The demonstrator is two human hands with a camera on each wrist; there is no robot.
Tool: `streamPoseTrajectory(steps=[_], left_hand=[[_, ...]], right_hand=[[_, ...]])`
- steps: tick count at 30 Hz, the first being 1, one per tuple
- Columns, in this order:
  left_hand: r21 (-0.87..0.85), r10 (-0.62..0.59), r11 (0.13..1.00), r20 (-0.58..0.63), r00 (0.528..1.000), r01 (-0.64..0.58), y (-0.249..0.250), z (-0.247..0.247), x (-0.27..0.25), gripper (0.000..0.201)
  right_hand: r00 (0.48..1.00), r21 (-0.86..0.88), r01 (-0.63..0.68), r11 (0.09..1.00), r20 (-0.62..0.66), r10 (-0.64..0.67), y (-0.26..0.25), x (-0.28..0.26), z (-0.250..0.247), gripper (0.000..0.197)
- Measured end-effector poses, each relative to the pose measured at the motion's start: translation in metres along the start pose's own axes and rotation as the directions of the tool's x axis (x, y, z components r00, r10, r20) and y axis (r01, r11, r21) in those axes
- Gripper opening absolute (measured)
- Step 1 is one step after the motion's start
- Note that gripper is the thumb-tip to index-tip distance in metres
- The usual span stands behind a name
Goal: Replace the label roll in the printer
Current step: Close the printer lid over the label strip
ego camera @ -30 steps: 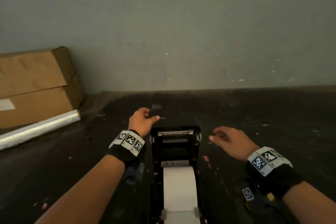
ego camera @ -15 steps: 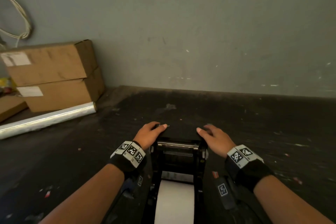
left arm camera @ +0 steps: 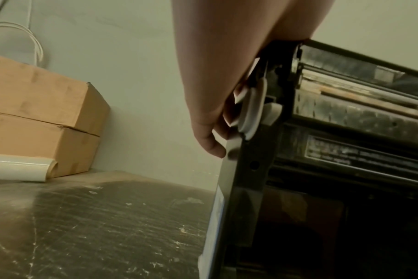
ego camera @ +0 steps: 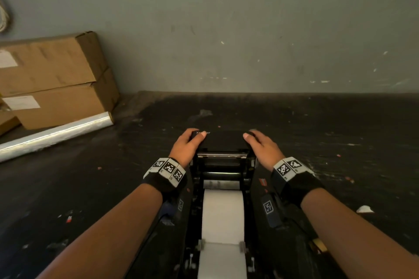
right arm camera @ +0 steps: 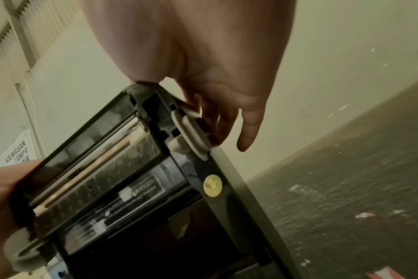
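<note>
- We see our left hand (ego camera: pixel 186 143) and right hand (ego camera: pixel 263 147) curled over the raised lid of the one black plastic printer (ego camera: pixel 222 142), one at each side.
- One white paper label roll (ego camera: pixel 222 215) sits inside it.
- Two brown cardboard boxes (ego camera: pixel 52 79) sit on the table (ego camera: pixel 317 131).

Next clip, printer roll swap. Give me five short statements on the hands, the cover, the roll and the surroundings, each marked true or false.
1. Both hands hold the printer cover. True: the left hand and the right hand each grip one side of it.
2. The cover is fully closed. False: it is open, with the white label roll exposed.
3. The roll sits inside the printer. True.
4. The left hand holds a spare roll. False: it holds only the cover's left edge.
5. Three cardboard boxes are stacked on the right. False: two stacked boxes stand on the left, against the wall.
</note>
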State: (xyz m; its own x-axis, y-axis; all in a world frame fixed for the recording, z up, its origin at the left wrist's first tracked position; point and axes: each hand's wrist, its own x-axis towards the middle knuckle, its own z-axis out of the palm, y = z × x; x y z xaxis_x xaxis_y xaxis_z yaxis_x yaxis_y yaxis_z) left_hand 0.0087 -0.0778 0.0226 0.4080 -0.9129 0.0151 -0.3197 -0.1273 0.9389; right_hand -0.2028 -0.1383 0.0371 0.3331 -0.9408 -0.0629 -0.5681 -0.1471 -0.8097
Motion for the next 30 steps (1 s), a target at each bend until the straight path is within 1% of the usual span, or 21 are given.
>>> streamPoseTrajectory(steps=[5,7,9,12,14,16,19,21,25,28,30], left_hand=[[0.009,0.100,0.995,-0.044,0.994,-0.100,0.002,0.005,-0.013,0.033],[0.015,0.135,0.991,-0.030,0.990,-0.134,-0.003,0.003,-0.033,0.038],[-0.008,0.126,0.992,0.028,0.992,-0.125,-0.012,0.001,-0.056,0.049],[-0.025,0.039,0.999,0.123,0.992,-0.036,-0.026,-0.001,-0.083,0.069],[-0.018,0.008,1.000,0.180,0.984,-0.005,-0.034,-0.003,-0.100,0.078],[0.006,0.010,1.000,0.242,0.970,-0.012,-0.038,-0.007,-0.113,0.077],[0.025,0.039,0.998,0.334,0.942,-0.050,-0.050,-0.009,-0.124,0.074],[0.043,0.050,0.997,0.361,0.931,-0.071,-0.062,-0.010,-0.132,0.077],[0.077,0.060,0.992,0.378,0.924,-0.096,-0.082,-0.005,-0.148,0.089],[0.090,0.038,0.993,0.387,0.921,-0.079,-0.087,-0.003,-0.154,0.093],[0.088,0.013,0.995,0.387,0.922,-0.051,-0.086,-0.003,-0.154,0.089]], right_hand=[[0.997,0.098,0.054,0.994,-0.058,-0.048,0.003,0.000,-0.002,0.040],[0.997,0.115,0.056,0.992,-0.064,-0.049,0.009,-0.017,0.001,0.038],[0.998,0.104,0.049,0.993,-0.050,-0.044,0.018,-0.041,0.006,0.045],[1.000,0.133,-0.026,0.991,-0.013,0.028,0.032,-0.073,0.010,0.057],[0.997,0.136,-0.060,0.989,0.047,0.054,0.037,-0.091,0.014,0.065],[0.993,0.104,-0.080,0.991,0.096,0.070,0.039,-0.105,0.018,0.076],[0.985,0.029,-0.107,0.994,0.141,0.102,0.045,-0.119,0.024,0.083],[0.979,-0.004,-0.115,0.993,0.168,0.114,0.053,-0.127,0.029,0.094],[0.965,-0.127,-0.149,0.981,0.199,0.172,0.065,-0.144,0.041,0.105],[0.957,-0.166,-0.168,0.972,0.209,0.201,0.070,-0.151,0.047,0.107],[0.957,-0.157,-0.182,0.971,0.198,0.212,0.070,-0.151,0.047,0.106]])
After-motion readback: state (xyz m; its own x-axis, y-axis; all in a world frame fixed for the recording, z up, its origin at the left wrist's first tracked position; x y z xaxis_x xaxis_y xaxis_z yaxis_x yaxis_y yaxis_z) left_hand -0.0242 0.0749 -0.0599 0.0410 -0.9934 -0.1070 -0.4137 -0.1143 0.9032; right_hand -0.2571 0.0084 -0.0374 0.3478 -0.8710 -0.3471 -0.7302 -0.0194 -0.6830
